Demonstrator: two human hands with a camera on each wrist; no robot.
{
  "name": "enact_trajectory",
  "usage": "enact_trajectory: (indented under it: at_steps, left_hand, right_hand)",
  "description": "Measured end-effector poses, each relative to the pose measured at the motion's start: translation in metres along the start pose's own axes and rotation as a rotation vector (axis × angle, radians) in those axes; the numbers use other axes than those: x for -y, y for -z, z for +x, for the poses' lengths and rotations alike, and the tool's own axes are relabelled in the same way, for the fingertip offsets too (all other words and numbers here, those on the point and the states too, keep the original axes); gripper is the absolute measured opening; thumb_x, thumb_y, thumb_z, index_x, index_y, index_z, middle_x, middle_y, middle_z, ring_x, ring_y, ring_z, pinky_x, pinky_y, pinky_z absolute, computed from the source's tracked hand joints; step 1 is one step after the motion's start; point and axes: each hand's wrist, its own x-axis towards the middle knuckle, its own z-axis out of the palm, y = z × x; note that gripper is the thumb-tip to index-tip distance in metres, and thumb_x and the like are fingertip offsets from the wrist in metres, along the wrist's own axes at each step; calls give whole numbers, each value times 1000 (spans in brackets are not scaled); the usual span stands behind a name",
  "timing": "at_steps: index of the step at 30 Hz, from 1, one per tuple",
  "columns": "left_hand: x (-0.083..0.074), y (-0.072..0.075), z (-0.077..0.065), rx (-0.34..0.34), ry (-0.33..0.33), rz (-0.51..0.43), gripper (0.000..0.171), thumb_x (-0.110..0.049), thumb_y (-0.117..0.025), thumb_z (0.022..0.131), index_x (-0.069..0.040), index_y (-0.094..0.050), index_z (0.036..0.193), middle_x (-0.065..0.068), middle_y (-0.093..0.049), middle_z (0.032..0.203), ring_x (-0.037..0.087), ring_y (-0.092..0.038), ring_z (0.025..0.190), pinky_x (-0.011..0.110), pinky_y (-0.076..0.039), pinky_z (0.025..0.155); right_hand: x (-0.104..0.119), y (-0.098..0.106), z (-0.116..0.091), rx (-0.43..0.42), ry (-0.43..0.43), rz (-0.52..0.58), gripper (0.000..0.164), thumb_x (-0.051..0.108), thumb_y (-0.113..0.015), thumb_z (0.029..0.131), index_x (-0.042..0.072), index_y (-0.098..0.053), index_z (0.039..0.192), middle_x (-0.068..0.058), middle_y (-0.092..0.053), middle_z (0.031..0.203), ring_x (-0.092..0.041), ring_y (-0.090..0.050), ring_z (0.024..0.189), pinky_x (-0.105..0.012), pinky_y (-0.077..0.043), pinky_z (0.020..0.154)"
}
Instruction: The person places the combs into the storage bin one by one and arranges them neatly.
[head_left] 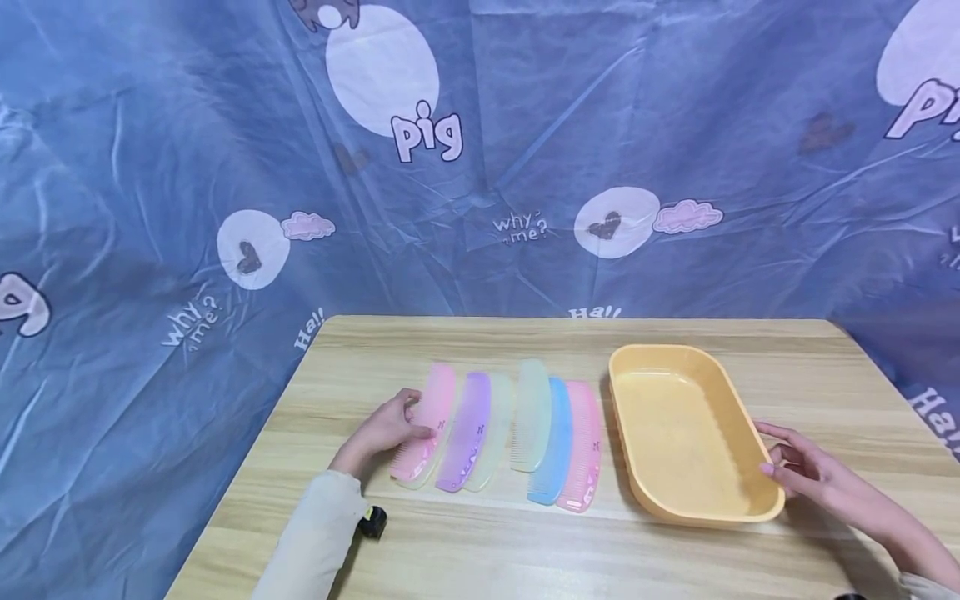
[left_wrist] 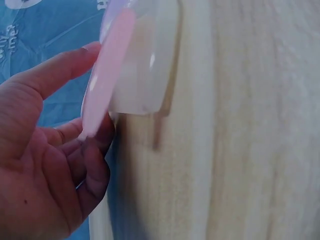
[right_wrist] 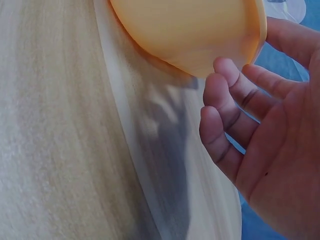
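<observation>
The pink comb is tilted at the left end of the comb row, pinched between the thumb and fingers of the left hand. It looks like thin, light, fairly stiff plastic, probably slick; the fine teeth seem the fragile part, so the smooth back should be the safer hold. Whether its far end touches the bench or the pale comb below, mostly covered, is unclear. The purple comb lies just beside. Farther right, the right hand grips the rim of the yellow tray, its lower fingers loosely curled; the left wrist view crops the combs.
</observation>
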Motion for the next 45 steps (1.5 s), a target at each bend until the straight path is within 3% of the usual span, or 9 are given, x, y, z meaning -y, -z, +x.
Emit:
enact_trajectory:
  at_steps: [5, 11, 17, 21, 27, 32, 39, 45]
  left_hand:
    - [2, 5, -1, 89, -17, -216, 74, -2, -73, 78, 7, -33, 140, 4, -55, 77, 13, -54, 65, 25, -47, 59]
    - [2, 9, -2, 198, -26, -397, 71, 2, -64, 84, 2, -25, 144, 8, -69, 84, 12, -66, 65, 26, -54, 57]
    - [2, 8, -2, 210, -41, -423, 71, 1, -63, 84, 2, -25, 144, 14, -72, 92, 12, -67, 65, 25, -53, 56]
    - [3, 8, 0, 218, -53, -458, 70, 0, -61, 84, 0, -26, 145, 19, -72, 98, 14, -69, 72, 29, -56, 64]
    - [-1, 5, 1, 233, -49, -524, 69, 0, -57, 84, -4, -26, 145, 4, -74, 90, 13, -68, 76, 30, -55, 71]
    - [-12, 0, -1, 260, -66, -586, 72, 1, -55, 82, -5, -24, 146, -7, -70, 76, 10, -65, 70, 27, -53, 67]
    - [-32, -10, -5, 287, -108, -593, 71, 2, -52, 81, -5, -24, 145, -9, -66, 69, 5, -59, 61, 21, -48, 59]
    - [-51, -19, -5, 318, -152, -634, 67, 1, -52, 83, -7, -25, 144, -8, -68, 79, 6, -60, 64, 21, -48, 60]
  right_hand:
    - [3, 1, 2, 40, -17, 78, 73, -13, -42, 94, 36, -27, 145, 7, -60, 85, -13, -58, 64, -29, -49, 56]
    - [7, 2, 2, 88, -70, 182, 69, -11, -40, 96, 36, -26, 145, 5, -56, 74, -22, -50, 54, -35, -41, 49]
    - [7, 3, 3, 95, -96, 169, 68, -9, -40, 96, 38, -27, 143, 5, -56, 72, -23, -48, 53, -36, -39, 48]
    - [8, 4, 4, 81, -108, 139, 68, -8, -41, 96, 40, -27, 142, 6, -55, 71, -23, -46, 52, -35, -39, 47]
    - [9, 3, 4, 52, -116, 111, 69, -8, -44, 95, 42, -28, 140, 1, -49, 66, -23, -46, 52, -35, -38, 47]
    - [9, 3, 4, 56, -144, 132, 67, -7, -43, 96, 43, -28, 140, 3, -50, 68, -23, -47, 53, -36, -37, 49]
    - [7, 2, 2, 70, -132, 146, 68, -8, -42, 96, 40, -27, 142, 7, -54, 71, -23, -47, 54, -36, -37, 49]
    - [6, 3, 3, 82, -111, 161, 69, -8, -42, 96, 42, -27, 141, 8, -54, 72, -22, -47, 54, -36, -37, 49]
